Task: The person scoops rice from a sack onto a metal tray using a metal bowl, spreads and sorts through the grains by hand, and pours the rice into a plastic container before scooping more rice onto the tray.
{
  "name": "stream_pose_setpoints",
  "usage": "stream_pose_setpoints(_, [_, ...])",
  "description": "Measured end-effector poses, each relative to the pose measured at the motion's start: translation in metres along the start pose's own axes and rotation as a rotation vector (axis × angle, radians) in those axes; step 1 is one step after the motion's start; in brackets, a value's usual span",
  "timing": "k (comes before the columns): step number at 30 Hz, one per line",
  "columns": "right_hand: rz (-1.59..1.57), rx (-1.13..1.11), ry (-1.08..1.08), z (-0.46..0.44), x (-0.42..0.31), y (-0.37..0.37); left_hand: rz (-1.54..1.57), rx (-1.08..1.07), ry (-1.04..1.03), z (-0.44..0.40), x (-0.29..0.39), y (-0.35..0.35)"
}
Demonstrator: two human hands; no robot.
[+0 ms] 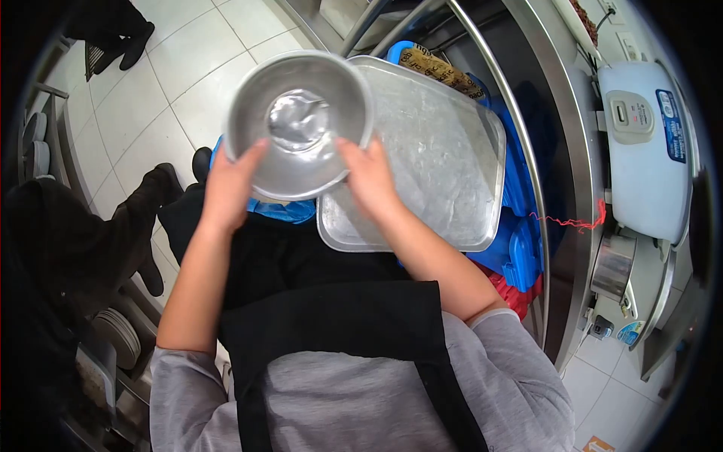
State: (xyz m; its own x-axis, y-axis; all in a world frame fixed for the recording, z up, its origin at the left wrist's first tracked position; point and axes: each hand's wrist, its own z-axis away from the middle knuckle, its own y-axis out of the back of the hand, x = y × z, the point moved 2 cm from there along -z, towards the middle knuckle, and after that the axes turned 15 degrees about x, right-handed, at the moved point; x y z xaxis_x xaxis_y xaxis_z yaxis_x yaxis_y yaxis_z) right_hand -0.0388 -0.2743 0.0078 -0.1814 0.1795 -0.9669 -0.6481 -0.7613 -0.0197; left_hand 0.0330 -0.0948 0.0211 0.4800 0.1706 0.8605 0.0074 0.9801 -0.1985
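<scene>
Both hands hold a round metal bowl by its near rim, in front of the body. My left hand (235, 177) grips its left side, with the thumb over the rim. My right hand (367, 172) grips the right side in the same way. The bowl (267, 169) is tilted so its inside faces me; a shiny round patch shows at its bottom, and I see nothing else in it. Beside and partly under the bowl lies a rectangular metal tray (437, 151), close to my right hand.
Blue plastic containers (520, 252) and a brown printed bag (440, 69) sit behind the tray. A curved metal rail (520, 113) runs past them. At right is a white rice cooker (644, 188). At left, a person in dark clothes (68, 248) stands near stacked plates (117, 337).
</scene>
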Motion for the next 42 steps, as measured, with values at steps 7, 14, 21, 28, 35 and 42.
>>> stream_pose_setpoints(7, [0.219,-0.006,0.213,-0.025,-0.018,0.042,-0.462,0.113,-0.326,-0.072,-0.053,0.075])
stream_pose_setpoints(14, [1.031,0.406,0.817,-0.048,0.017,0.185,-1.260,-0.029,-0.809,-0.103,-0.126,0.022])
stream_pose_setpoints(21, [1.159,0.368,0.765,-0.042,0.022,0.185,-1.445,-0.134,-0.512,-0.109,-0.169,0.006])
stream_pose_setpoints(28, [1.134,0.364,0.786,-0.043,0.024,0.186,-1.123,-0.286,-0.157,-0.145,-0.199,0.060])
stream_pose_setpoints(35, [1.126,0.378,0.781,-0.044,0.026,0.189,-0.791,-0.390,-0.009,-0.151,-0.201,0.086])
stream_pose_setpoints(42, [1.118,0.377,0.804,-0.043,0.025,0.189,-0.450,-0.138,0.247,-0.115,-0.141,0.074])
